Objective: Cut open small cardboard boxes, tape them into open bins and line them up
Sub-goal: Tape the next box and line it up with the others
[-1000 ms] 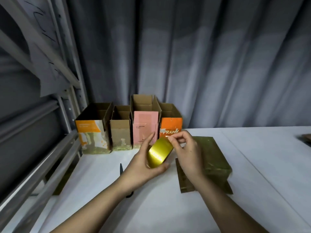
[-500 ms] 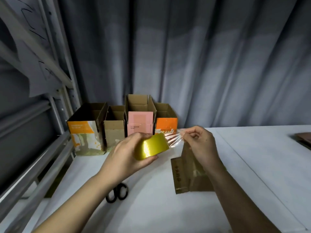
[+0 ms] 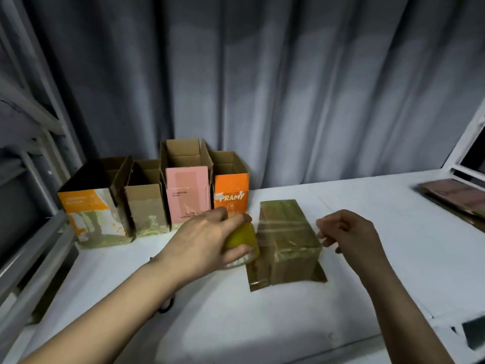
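Observation:
A brown cardboard box point(image 3: 286, 237) lies on its side on the white table point(image 3: 367, 290), with its flaps spread flat at the near end. My left hand point(image 3: 199, 245) grips a yellow-gold roll of clear tape point(image 3: 240, 239) against the box's left side. My right hand point(image 3: 351, 237) hovers just right of the box, fingers curled and pinching the pulled-out tape end; the clear strip across the box top is faint. Behind stand open bins in a row: an orange-and-white one point(image 3: 89, 206), a plain brown one point(image 3: 145, 203), a pink one point(image 3: 187, 195) and an orange one point(image 3: 231, 193).
Black scissors point(image 3: 166, 307) lie on the table, mostly hidden under my left forearm. Flattened cardboard point(image 3: 456, 198) lies at the far right. A grey metal rack point(image 3: 39, 245) borders the table's left side, and a grey curtain hangs behind.
My hands came down from mid-air to the box, the left with the roll to its left side, the right with the tape end out past its right side. The view tilted down.

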